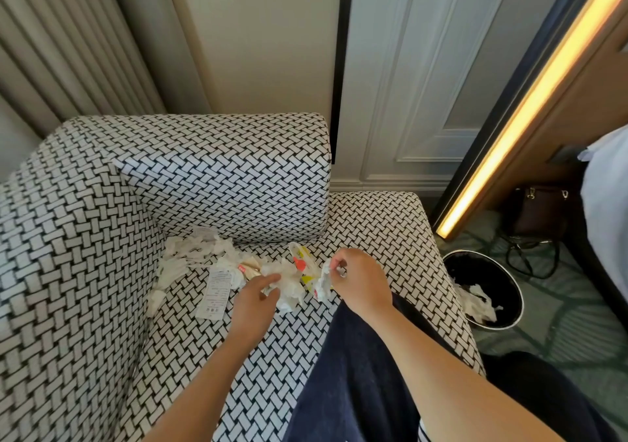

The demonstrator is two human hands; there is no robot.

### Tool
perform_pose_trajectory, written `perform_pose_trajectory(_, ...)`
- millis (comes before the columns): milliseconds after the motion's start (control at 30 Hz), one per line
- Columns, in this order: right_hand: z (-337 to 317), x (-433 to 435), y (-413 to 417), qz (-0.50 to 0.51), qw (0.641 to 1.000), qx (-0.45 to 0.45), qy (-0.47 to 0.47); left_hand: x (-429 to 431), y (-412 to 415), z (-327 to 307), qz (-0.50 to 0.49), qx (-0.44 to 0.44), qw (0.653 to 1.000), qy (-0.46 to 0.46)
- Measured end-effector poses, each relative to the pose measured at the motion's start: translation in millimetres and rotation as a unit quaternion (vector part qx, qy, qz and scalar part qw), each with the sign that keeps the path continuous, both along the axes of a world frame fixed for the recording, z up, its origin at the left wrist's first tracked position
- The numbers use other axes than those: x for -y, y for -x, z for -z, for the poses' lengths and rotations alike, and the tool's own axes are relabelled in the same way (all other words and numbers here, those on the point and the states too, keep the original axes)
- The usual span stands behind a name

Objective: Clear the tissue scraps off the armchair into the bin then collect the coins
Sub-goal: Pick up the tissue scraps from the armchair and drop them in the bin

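White tissue scraps (200,254) lie in a loose heap on the seat of the black-and-white woven armchair (102,271), mixed with a printed receipt (214,293) and a yellow-and-red wrapper (304,263). My left hand (253,300) reaches into the heap, its fingers closing on a crumpled tissue (287,288). My right hand (360,283) pinches a white scrap (323,283) at the heap's right end. The black round bin (489,288) stands on the floor right of the chair, with tissue inside. No coins are visible.
The chair's back cushion (238,176) rises just behind the heap. A dark handbag (540,210) and black cables (530,254) lie on the green carpet beyond the bin. A bed edge (605,220) sits at far right. My dark-clothed leg (356,373) rests on the seat.
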State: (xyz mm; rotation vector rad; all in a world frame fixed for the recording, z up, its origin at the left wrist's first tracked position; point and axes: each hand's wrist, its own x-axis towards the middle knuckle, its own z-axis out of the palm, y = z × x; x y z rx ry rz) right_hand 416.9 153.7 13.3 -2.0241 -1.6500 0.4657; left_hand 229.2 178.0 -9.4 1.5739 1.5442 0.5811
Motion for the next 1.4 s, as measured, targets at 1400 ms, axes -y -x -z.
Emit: perform_pose_trajectory(1400,67.0,129.9,-278.2,0.557,0.651,-0.514,-0.043,-4.5,-377.7,-33.8,0.316,0.077,0.919,0.222)
